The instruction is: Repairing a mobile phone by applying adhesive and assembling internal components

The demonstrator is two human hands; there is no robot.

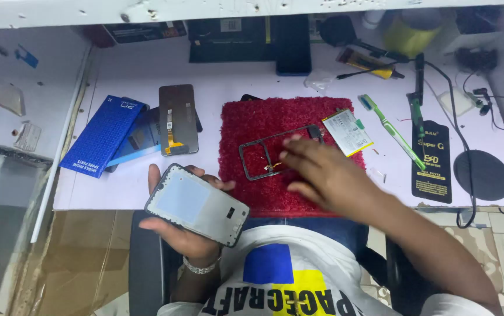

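My left hand [177,229] holds a phone housing [196,204] with a pale inner face and dark rim, tilted, just in front of the white table edge. My right hand [321,172] reaches over a red fuzzy mat [246,126], fingers resting on a thin dark phone frame [258,153] lying on it. Whether the fingers pinch anything small is hidden. A flat white battery [347,132] lies on the mat's right corner, beside my right fingertips.
Left of the mat lie a dark phone screen [178,119] with a flex cable and a blue box [102,136]. A green toothbrush [391,131], a black packet [433,162], a round black pad [483,174], cables, tools and dark boxes [246,38] crowd the right and back.
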